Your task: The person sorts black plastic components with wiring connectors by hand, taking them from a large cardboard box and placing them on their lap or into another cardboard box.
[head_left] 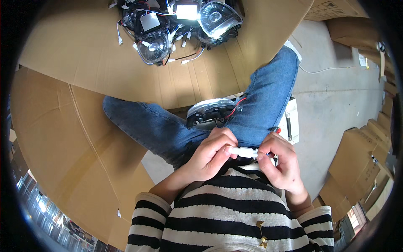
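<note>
Close to my body, a white plastic wire connector (245, 152) spans the gap between my two hands. My left hand (213, 152) pinches its left end between thumb and fingers. At its right end my right hand (280, 160) grips it the same way, with a bit of blue wire showing by the fingers. Just beyond my hands, a lamp unit (212, 112) with a clear lens and black housing rests between my thighs. A red wire (237, 106) loops from its right side.
Several lamp units (156, 45) with loose wires and white plugs lie piled on the cardboard (126, 80) ahead. A large cardboard sheet (54, 126) spreads at my left. On the right, a white case (292, 119) stands by my leg, and cardboard boxes (357, 155) line the floor.
</note>
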